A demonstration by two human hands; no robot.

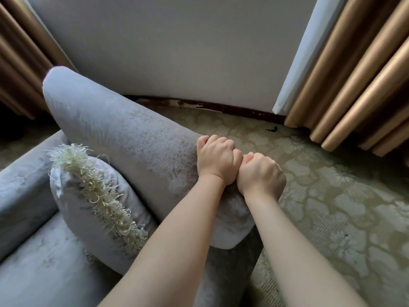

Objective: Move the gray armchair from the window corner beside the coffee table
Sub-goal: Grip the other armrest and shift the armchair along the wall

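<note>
Shows two bare hands pressed together side by side on the rounded top edge of a gray armchair (124, 134). Places the left hand (215, 159) knuckles-up, fingers curled over the far side of the padded edge and gripping it. Places the right hand (261, 173) touching the left, nearer the end of that edge, likewise wrapped over the padding in a tight grip, fingertips hidden behind the upholstery. Follows both bare forearms back toward the bottom of the view, stretched nearly straight. Cannot tell back from side in the gripped part of the chair. Takes in, inside the chair to the left, a gray cushion (93, 196) with a cream fringe, propped on edge against the inner face of the gripped panel, above the seat. Moves outward to a beige patterned carpet (332, 207) under and beyond the chair, then a dark, chipped baseboard (221, 106) at the foot of a pale wall (177, 52) near the chair's far side. Frames the wall with tan curtains (354, 85) hanging in heavy folds on the right and more on the far left. Puts the armchair close to that wall between the drapes, seemingly in its window corner. Shows no coffee table anywhere. Suggests an early stage: grip taken, hauling of the chair across the carpet to the table not yet done, with the whole journey apparently left.
</note>
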